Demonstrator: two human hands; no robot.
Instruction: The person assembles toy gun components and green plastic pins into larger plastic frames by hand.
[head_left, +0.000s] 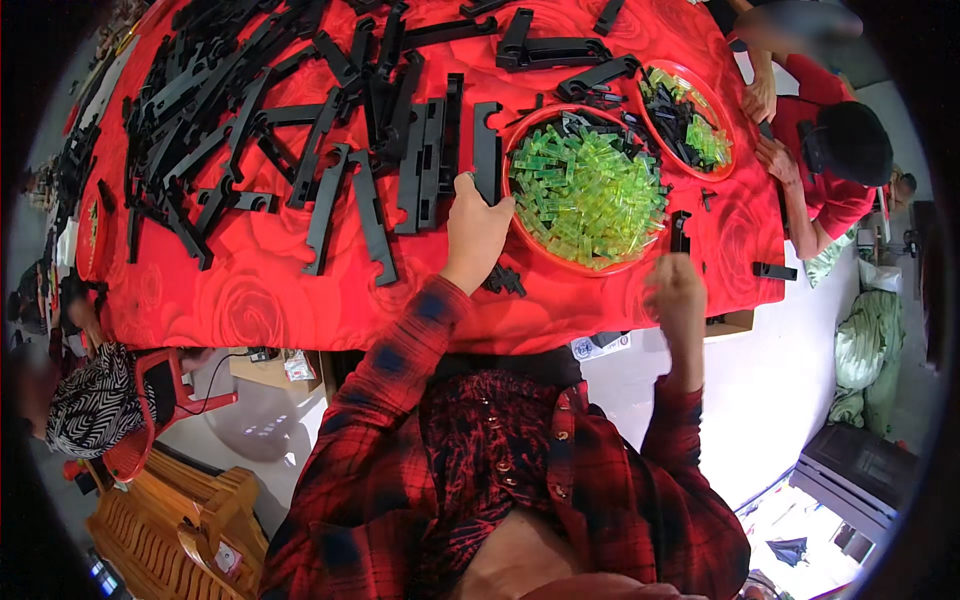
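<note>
My left hand (478,232) is closed round the lower end of a long black plastic bar (487,150), which stands out from the fingers toward the far side. Just right of it is a round red basin (507,170) heaped with small clear yellow-green plastic pieces (588,190). My right hand (678,292) hovers at the table's near edge, right of the basin, slightly blurred with its fingers curled in. Whatever it may hold is hidden. Beyond its knuckles lies a short black part (680,232). A cluster of small black pieces (505,281) lies beside my left wrist.
Many black bars (200,130) pile up on the left of the red tablecloth (250,310). A second red basin (727,150) holds black and yellow-green pieces. At the right edge a co-worker's hands (775,150) handle something dark. A red stool (180,385) and wooden chair (170,510) stand lower left.
</note>
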